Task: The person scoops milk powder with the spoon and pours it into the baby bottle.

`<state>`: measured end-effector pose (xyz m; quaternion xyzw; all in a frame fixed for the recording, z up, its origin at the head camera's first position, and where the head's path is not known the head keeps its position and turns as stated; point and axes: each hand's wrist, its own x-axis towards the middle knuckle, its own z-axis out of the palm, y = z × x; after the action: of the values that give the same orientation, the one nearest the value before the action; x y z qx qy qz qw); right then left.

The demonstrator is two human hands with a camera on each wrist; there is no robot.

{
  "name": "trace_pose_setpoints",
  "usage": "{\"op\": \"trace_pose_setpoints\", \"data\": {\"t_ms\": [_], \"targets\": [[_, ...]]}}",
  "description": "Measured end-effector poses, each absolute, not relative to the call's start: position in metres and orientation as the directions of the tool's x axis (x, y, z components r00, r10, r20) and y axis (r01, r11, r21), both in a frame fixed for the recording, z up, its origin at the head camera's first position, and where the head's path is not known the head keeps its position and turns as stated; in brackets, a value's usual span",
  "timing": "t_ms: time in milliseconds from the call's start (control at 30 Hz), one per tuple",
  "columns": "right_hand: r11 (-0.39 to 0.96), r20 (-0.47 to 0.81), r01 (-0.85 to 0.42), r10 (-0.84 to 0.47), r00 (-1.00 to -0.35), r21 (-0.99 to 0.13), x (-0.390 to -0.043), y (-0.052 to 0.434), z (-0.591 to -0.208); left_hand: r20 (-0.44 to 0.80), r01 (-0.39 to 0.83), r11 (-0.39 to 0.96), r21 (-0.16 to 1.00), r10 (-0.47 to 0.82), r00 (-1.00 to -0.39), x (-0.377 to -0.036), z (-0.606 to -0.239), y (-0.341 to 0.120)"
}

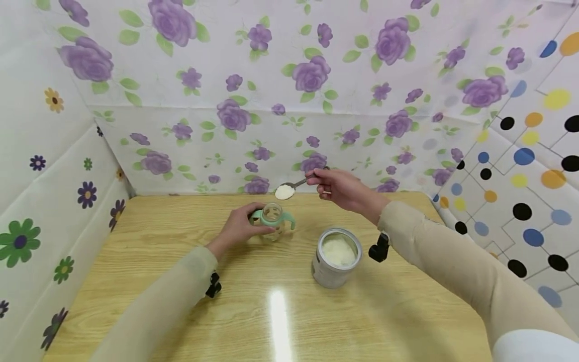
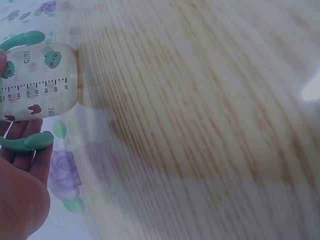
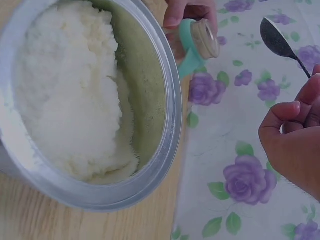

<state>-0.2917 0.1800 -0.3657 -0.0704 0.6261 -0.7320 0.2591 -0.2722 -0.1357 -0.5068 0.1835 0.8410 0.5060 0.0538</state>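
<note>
We note first, nearest us toward the near edge of the wooden tabletop (image 1: 135, 281), the open round metal tin of white powder (image 1: 336, 257), still well filled. Our right hand (image 1: 346, 188) pinches the handle of a metal spoon (image 1: 294, 187), fingers curled around it; the bowl carries a heap of powder and hangs just above the mouth of the small clear baby bottle with green handles (image 1: 273, 219). Our left hand (image 1: 237, 229) grips the bottle, which stands near the far edge. We judge a scoop is drawn but not yet tipped in; the bottle's contents cannot be told.
</note>
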Motion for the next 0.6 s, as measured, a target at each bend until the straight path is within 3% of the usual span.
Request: {"op": "trace_pose_setpoints", "data": {"t_ms": [600], "targets": [[0.126,-0.290,0.263,-0.496,-0.818,-0.957,-0.310,0.154,-0.380,0.106,0.263,0.450,0.853,0.344,-0.933,-0.270,-0.503,-0.135]]}}
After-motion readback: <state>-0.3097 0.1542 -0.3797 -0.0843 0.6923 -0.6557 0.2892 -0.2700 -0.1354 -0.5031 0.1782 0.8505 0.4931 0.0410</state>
